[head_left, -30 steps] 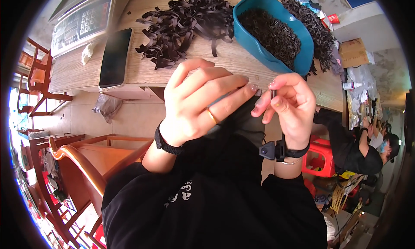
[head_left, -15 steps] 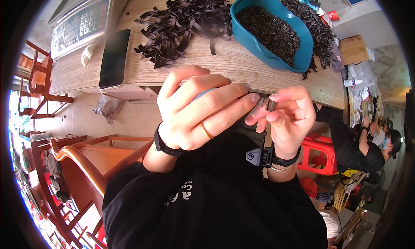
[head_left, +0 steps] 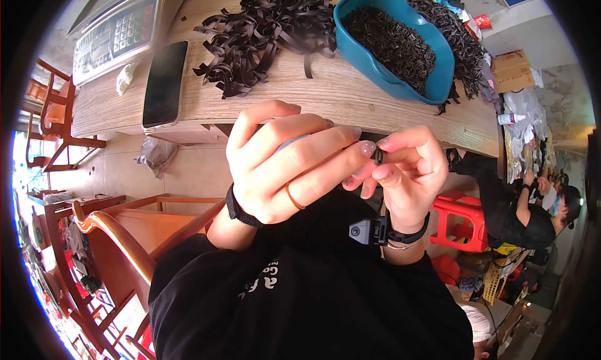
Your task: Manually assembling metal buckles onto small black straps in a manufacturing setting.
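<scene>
Your right hand (head_left: 404, 172) pinched a small, dark, stubby strip piece (head_left: 378, 156) between thumb and fingertips, a narrow grip closed on it. Your left hand (head_left: 285, 163) curled just beside it, fingers (head_left: 325, 153) touching the piece's end; whether that grip held anything, you could not tell. Beyond both grips, on the pale wooden surface (head_left: 313, 91), lay a heap of dark flat strips (head_left: 263, 31) and a teal plastic tub (head_left: 394, 44) of short dark pieces.
</scene>
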A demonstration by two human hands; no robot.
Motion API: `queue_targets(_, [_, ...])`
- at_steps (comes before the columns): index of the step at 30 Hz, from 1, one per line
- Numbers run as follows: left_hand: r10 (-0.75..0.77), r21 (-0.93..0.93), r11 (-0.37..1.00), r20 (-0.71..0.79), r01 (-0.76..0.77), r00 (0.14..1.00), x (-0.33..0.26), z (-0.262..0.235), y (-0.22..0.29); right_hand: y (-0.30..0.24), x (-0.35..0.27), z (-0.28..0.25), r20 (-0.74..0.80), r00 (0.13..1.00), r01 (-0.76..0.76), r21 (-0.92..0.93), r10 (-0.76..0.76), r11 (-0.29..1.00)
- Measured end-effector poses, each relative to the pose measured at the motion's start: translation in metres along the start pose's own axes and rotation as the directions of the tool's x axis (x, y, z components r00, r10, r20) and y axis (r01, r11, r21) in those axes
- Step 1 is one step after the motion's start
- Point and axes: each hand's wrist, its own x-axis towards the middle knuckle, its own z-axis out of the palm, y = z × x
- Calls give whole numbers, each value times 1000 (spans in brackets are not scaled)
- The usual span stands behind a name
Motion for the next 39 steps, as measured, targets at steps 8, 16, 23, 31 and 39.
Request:
queue_targets(8, [-54,-172,984,-5,53,999,1,5,0,4,-2,0,9,1000,7,22,-7,1000])
queue_targets(16, [-81,-242,968,-51,66,995,-1,12,-2,0,-1,5,-75,992,89,-145,-101,985])
queue_targets(23, [-165,-313,937,-6,155,986,-4,8,-1,-2,0,3,-49,999,-22,-182,14,983])
queue_targets(31, [-535,-530,615,264,584,803,1,7,11,9,-3,-2,-87,982,110,-447,-165,888])
queue_targets(39, [-695,-528,537,165,658,700,-5,14,22,11,-4,4,-102,969,124,-582,-223,804])
